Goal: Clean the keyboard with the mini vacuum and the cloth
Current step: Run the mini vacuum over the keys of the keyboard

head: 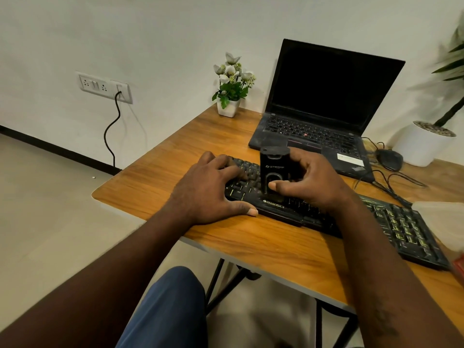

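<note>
While the right hand (311, 182) holds the vacuum (273, 169) standing up on the keyboard (401, 227), its fingers (301, 159) curl round the body and the thumb lies on the front. The left hand (211, 189) rests on the left end of the keys, fingers spread wide, on the counter (263, 244). I think the sucking step is under way, with the keys to the right left to do. The wipe looks not yet done. A pale blur (442, 217) far right may be the cloth; I cannot tell.
</note>
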`<action>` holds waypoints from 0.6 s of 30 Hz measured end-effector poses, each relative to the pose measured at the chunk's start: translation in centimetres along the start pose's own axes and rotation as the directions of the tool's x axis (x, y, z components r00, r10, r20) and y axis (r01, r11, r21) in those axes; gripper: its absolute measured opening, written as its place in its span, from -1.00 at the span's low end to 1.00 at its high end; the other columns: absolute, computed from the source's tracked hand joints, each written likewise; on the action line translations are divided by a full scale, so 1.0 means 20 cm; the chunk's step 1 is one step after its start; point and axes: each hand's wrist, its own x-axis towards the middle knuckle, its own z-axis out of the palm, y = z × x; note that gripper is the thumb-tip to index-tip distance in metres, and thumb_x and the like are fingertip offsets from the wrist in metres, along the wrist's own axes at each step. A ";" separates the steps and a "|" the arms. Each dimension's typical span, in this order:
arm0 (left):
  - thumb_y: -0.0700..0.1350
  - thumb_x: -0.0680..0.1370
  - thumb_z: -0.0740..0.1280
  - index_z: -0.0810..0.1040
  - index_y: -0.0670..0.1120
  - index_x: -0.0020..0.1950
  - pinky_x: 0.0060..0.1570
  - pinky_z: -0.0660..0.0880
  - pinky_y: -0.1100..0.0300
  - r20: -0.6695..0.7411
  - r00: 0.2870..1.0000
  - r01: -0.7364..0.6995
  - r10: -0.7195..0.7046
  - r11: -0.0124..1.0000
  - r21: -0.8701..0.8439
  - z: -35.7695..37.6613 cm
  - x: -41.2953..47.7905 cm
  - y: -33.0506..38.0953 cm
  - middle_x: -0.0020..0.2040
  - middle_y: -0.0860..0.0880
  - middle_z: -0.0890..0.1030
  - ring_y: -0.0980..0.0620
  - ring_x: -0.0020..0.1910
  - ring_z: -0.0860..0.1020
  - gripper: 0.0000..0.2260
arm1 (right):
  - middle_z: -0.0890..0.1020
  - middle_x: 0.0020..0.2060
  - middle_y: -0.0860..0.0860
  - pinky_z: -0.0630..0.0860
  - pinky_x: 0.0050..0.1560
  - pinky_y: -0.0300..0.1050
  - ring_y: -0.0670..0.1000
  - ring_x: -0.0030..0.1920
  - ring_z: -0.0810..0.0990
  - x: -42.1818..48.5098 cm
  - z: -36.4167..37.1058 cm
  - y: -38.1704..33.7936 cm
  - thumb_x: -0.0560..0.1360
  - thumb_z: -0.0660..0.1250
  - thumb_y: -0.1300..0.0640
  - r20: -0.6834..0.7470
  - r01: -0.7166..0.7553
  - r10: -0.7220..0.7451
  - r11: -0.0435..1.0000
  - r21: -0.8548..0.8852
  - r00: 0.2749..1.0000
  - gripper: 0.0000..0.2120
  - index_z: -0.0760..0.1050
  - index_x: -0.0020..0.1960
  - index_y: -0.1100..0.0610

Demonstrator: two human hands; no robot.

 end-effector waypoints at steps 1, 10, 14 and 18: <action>0.67 0.29 0.20 0.48 0.20 0.41 0.16 0.49 0.02 0.003 1.000 -0.001 0.001 1.000 -0.003 0.00 0.00 0.00 0.30 0.12 0.46 0.07 0.30 0.30 -0.16 | 0.71 0.08 -0.07 0.65 0.14 0.19 0.00 0.09 0.70 -0.01 -0.03 0.01 0.45 0.57 0.23 0.009 -0.017 0.017 1.000 0.023 1.000 -0.55 0.58 0.24 -0.13; 0.67 0.30 0.17 0.47 0.14 0.42 0.15 0.51 -0.03 0.013 1.000 0.005 -0.005 1.000 0.026 -0.01 0.01 0.00 0.31 0.09 0.47 0.04 0.30 0.31 -0.12 | 0.70 -0.04 -0.03 0.63 0.01 0.18 0.03 -0.02 0.69 0.01 0.09 -0.04 0.42 0.60 0.10 -0.024 0.100 -0.100 0.994 -0.033 0.995 -0.68 0.61 0.13 0.03; 0.68 0.29 0.18 0.47 0.18 0.43 0.17 0.50 -0.01 0.011 1.000 0.008 -0.008 1.000 0.009 -0.01 0.00 0.00 0.31 0.10 0.47 0.05 0.30 0.31 -0.13 | 0.71 0.03 -0.04 0.66 0.05 0.09 0.02 0.04 0.70 -0.01 -0.02 0.00 0.42 0.59 0.16 0.035 0.015 -0.015 1.000 0.012 0.999 -0.61 0.60 0.19 -0.08; 0.67 0.29 0.21 0.46 0.20 0.42 0.19 0.47 0.02 0.018 1.000 0.003 -0.003 1.000 -0.004 -0.01 0.00 0.00 0.33 0.11 0.46 0.06 0.31 0.30 -0.16 | 0.73 0.02 -0.14 0.66 -0.01 -0.18 -0.05 0.04 0.72 -0.07 -0.16 0.05 0.34 0.56 0.14 0.078 -0.062 0.054 0.992 0.105 0.995 -0.56 0.58 0.17 -0.13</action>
